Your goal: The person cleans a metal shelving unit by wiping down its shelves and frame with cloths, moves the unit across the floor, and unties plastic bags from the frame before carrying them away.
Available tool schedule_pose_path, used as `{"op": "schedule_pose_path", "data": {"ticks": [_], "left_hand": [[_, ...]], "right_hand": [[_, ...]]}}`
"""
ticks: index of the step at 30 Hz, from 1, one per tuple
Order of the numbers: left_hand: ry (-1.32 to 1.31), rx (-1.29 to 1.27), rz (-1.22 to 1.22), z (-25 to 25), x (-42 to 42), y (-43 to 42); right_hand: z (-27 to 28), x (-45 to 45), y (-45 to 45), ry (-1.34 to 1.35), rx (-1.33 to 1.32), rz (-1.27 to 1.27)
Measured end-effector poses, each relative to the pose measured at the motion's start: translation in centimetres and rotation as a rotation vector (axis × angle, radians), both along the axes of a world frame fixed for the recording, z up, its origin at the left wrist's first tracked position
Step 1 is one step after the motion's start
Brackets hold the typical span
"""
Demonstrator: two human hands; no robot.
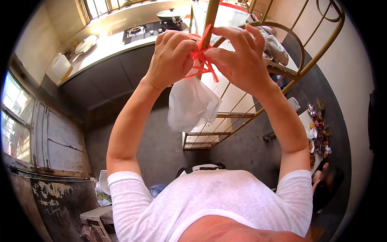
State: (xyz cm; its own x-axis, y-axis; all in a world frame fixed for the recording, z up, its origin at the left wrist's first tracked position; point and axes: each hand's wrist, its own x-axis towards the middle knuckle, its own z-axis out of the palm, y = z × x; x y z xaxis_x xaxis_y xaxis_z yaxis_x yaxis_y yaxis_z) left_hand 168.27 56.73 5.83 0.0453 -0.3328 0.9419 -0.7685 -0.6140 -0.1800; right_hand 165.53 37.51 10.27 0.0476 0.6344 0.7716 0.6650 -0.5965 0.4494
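Observation:
A red plastic string (200, 55) is looped and knotted at a brassy metal rack post (211, 19). My left hand (171, 58) is closed on the string from the left side, fingers curled in. From the right, my right hand (244, 56) pinches the string near the post with thumb and index finger, the other fingers raised. Just below the knot hangs a translucent white plastic bag (191, 105), its neck gathered by the string. What the bag holds cannot be made out.
The metal rack (242, 115) stands before me, with cloth (274, 46) on its upper level. Behind are a gas stove (141, 32), a lidded pan (171, 15) and a plastic jug (61, 65). At right, a person (328, 181) sits near a table with food (316, 133).

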Motion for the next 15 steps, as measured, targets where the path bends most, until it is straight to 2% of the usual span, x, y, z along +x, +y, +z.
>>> {"op": "schedule_pose_path", "data": {"ticks": [5,8,10,15], "left_hand": [[0.051,-0.011,-0.043,-0.2,0.4,0.6],[0.194,0.008,-0.166,-0.4,0.7,1.3],[0.363,0.038,-0.374,-0.7,0.6,2.1],[0.843,-0.331,-0.803,-1.7,-0.9,6.3]], "right_hand": [[0.2,0.1,-0.8,0.041,-0.064,-0.021],[0.4,0.4,-0.9,0.019,-0.081,0.007],[0.3,0.4,-0.8,0.009,-0.081,0.007],[0.5,0.3,-1.0,0.036,-0.106,-0.003]]}}
